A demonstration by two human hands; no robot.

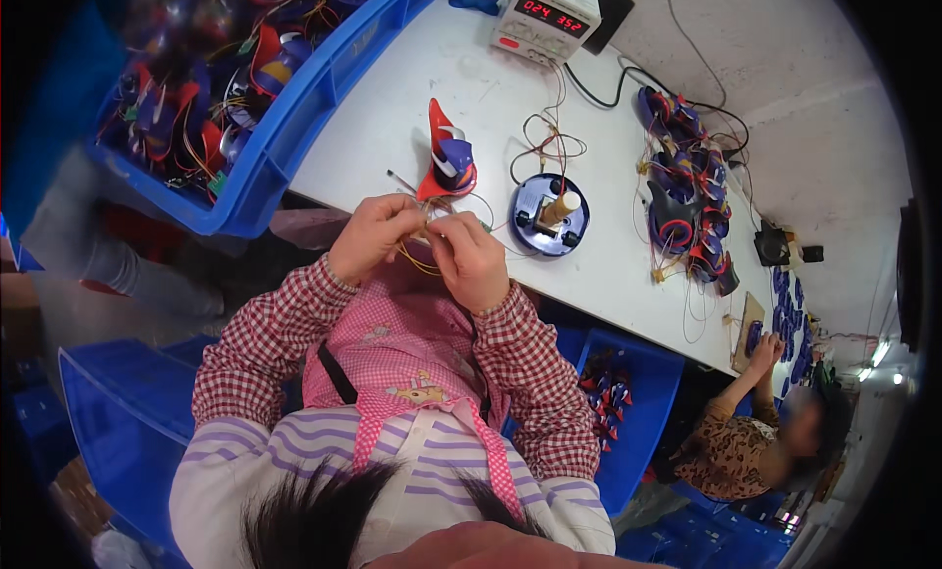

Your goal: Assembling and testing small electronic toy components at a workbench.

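Both hands meet over the near edge of the white table, fingertips pinched together. My left hand and my right hand are closed on thin coloured wires, which loop down below the fingers; the exact spot they grip is too small to make out. Just beyond the fingertips stands a red and purple plastic piece with a pointed red tip, its wires trailing toward my hands. A thin pen-like stick lies beside it. To the right of my right hand sits a round purple-rimmed device with a tan cylinder on top.
A power supply with a lit red display stands at the back, its leads running to the round device. More wired pieces are heaped at right. A blue crate of similar parts is at left. A co-worker sits at far right.
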